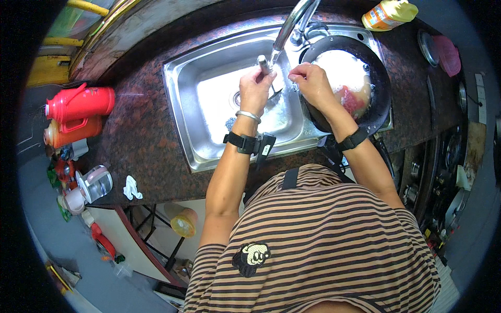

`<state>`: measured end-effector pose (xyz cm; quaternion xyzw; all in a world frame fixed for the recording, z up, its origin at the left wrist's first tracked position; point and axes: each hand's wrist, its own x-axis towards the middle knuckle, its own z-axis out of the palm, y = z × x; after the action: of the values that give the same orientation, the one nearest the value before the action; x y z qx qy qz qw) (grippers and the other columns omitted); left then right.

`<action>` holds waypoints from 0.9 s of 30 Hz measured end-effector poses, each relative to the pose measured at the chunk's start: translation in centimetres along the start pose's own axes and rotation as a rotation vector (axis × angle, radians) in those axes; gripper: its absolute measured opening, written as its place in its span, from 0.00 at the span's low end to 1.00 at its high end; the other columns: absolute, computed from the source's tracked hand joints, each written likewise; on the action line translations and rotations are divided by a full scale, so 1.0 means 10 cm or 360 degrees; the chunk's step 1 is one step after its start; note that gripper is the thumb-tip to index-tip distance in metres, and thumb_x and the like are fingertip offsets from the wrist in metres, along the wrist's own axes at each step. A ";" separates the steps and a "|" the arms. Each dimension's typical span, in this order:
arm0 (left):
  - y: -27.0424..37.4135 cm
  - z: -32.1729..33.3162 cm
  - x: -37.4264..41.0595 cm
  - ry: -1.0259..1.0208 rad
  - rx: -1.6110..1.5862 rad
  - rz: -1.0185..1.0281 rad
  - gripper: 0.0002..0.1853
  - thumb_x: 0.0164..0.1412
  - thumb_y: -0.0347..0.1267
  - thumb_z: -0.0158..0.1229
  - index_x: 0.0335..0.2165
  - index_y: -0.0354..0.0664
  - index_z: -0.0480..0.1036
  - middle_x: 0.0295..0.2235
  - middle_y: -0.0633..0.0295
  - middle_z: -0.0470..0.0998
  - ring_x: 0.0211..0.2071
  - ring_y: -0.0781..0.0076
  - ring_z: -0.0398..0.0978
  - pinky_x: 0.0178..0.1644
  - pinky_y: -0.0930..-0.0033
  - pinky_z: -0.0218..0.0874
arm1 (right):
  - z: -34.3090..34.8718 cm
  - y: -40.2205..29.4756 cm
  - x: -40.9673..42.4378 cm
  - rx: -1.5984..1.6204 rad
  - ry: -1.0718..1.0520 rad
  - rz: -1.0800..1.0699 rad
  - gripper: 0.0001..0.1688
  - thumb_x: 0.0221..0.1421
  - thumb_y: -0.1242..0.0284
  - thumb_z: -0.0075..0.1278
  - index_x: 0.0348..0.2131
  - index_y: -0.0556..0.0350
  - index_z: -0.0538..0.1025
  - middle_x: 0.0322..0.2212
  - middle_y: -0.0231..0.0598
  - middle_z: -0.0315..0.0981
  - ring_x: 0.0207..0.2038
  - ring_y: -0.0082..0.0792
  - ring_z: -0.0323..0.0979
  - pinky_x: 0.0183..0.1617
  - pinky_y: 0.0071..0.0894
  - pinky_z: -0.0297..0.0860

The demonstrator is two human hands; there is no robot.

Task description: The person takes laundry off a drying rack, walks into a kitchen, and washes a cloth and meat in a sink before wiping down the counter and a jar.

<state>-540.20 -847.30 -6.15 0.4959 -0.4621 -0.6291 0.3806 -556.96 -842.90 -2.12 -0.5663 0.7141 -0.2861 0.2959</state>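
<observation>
My left hand is closed on the upright handle of a metal utensil, whose dark lower end hangs over the left basin of the steel sink. The chrome faucet arches above, its spout close to the handle, with water at its mouth. My right hand is held between the basin and a black wok, its fingers bent together; whether they pinch something small cannot be made out. Cloudy liquid with foam and a reddish, pink lump lies in the wok, which rests over the sink's right side.
A yellow bottle stands behind the wok. Red and orange thermos flasks, a clear pitcher and a crumpled white tissue are at the left. A lid and a pink plastic item lie at the right.
</observation>
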 end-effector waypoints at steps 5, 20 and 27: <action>0.30 0.04 -0.01 -0.0039 0.0042 0.0191 0.09 0.58 0.27 0.65 0.37 0.31 0.79 0.26 0.68 0.77 0.27 0.83 0.69 0.31 0.77 0.62 | -0.24 0.18 -0.08 0.0090 0.0196 -0.0066 0.07 0.48 0.75 0.59 0.29 0.61 0.82 0.29 0.46 0.79 0.34 0.44 0.78 0.42 0.36 0.72; 1.44 -0.80 -0.45 0.0245 -0.0403 0.0400 0.15 0.68 0.31 0.53 0.44 0.25 0.71 0.42 0.39 0.78 0.46 0.43 0.78 0.49 0.46 0.75 | -0.02 0.09 -0.30 0.0162 0.0031 0.0030 0.09 0.53 0.72 0.57 0.31 0.61 0.82 0.26 0.41 0.77 0.31 0.35 0.76 0.37 0.30 0.70; 1.52 -0.97 -0.68 -0.0066 -0.0439 0.0495 0.15 0.69 0.28 0.51 0.47 0.25 0.71 0.45 0.39 0.77 0.51 0.39 0.74 0.55 0.41 0.70 | 0.20 -0.13 -0.11 0.1459 -0.0367 0.0892 0.28 0.63 0.60 0.54 0.48 0.69 0.70 0.41 0.52 0.74 0.39 0.43 0.77 0.36 0.35 0.78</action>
<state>-528.95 -847.25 9.47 0.3488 -0.4502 -0.6302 0.5278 -554.45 -842.23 -2.32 -0.1953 0.6027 -0.4142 0.6535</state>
